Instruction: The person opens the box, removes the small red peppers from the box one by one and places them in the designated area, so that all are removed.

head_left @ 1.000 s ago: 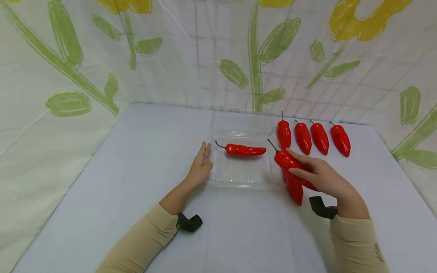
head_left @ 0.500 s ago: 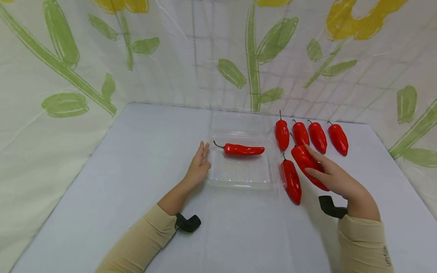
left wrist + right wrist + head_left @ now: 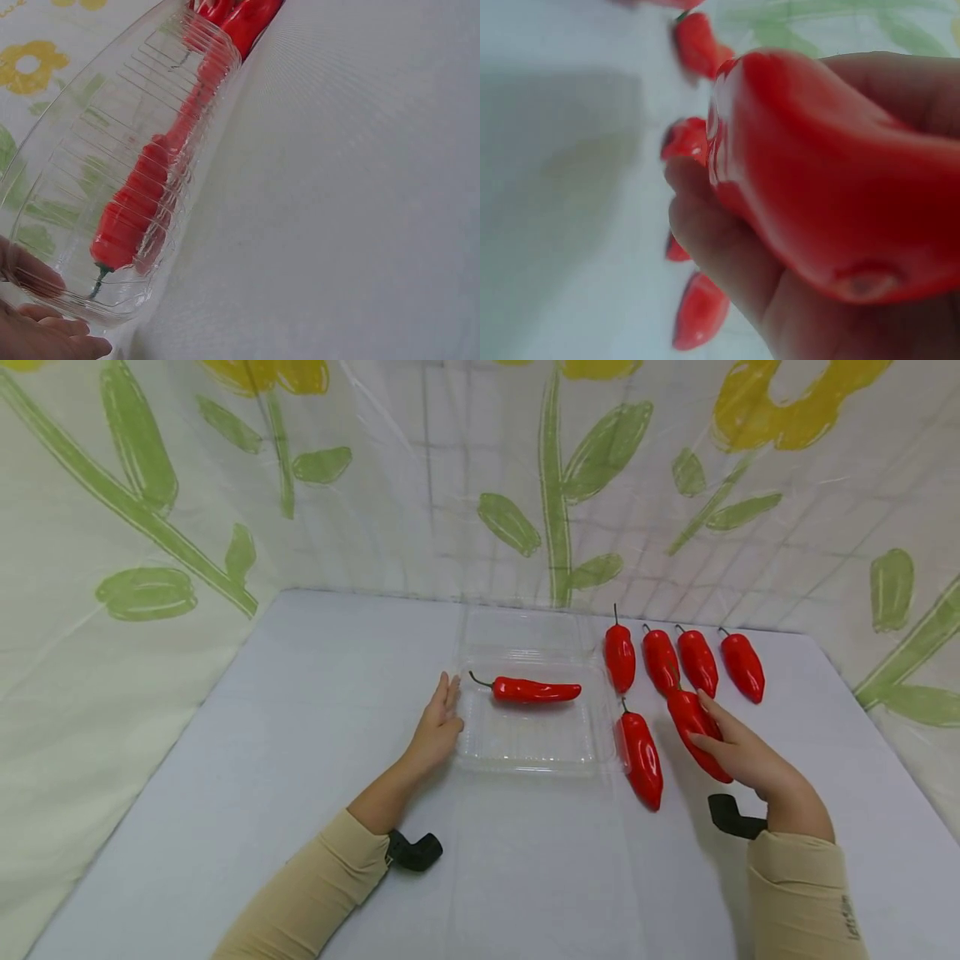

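A clear plastic clamshell box (image 3: 540,739) lies with its lid laid back, and one long red pepper (image 3: 536,690) rests crosswise inside. My left hand (image 3: 435,727) is against the box's left side, fingers fairly straight; in the left wrist view its fingertips (image 3: 75,330) touch the box's end. To the right of the box, my right hand (image 3: 742,752) holds another red pepper (image 3: 697,731) between thumb and fingers, stem pointing away from me. Up close in the right wrist view, the held pepper (image 3: 825,172) covers much of the hand.
One loose red pepper (image 3: 641,760) lies along the box's right edge. Several more red peppers (image 3: 741,667) are lined up at the back right of the white table (image 3: 525,860). A flower-patterned curtain (image 3: 375,485) hangs behind the table.
My right hand has moved right with its pepper, away from the box and the loose pepper beside it. My left hand stays at the box's left side.
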`<action>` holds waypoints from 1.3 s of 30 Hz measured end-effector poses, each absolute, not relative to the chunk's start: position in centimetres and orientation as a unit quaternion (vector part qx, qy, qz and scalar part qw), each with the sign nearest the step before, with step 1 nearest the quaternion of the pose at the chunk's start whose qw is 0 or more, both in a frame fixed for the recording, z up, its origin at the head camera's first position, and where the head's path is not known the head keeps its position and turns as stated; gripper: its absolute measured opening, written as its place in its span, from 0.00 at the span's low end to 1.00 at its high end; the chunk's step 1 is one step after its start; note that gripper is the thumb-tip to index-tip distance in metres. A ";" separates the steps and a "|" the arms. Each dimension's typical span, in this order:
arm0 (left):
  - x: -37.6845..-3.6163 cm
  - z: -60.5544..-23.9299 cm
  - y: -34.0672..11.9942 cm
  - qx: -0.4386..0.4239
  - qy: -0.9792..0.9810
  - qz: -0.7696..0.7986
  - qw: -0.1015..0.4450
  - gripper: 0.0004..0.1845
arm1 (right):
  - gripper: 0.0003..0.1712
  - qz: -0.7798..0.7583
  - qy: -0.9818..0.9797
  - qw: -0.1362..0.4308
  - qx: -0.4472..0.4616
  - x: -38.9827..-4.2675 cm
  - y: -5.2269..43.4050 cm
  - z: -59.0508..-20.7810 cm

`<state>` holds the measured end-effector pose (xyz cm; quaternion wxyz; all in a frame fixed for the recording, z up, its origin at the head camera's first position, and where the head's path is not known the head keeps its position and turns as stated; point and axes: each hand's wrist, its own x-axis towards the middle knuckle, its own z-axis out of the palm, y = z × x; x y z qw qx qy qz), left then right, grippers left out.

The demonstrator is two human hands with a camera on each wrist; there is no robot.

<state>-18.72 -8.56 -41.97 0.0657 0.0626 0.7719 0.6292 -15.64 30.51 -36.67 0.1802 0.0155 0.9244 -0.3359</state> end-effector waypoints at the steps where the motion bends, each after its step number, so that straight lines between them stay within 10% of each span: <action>1: -18.7 -42.0 -8.6 0.062 0.772 0.629 0.067 0.40 | 0.50 -0.335 0.924 0.184 0.020 -15.6 30.6 -36.8; 39: -18.6 -42.0 -8.5 0.068 0.767 0.635 0.063 0.40 | 0.52 -0.280 0.918 0.277 0.044 -15.5 30.5 -38.0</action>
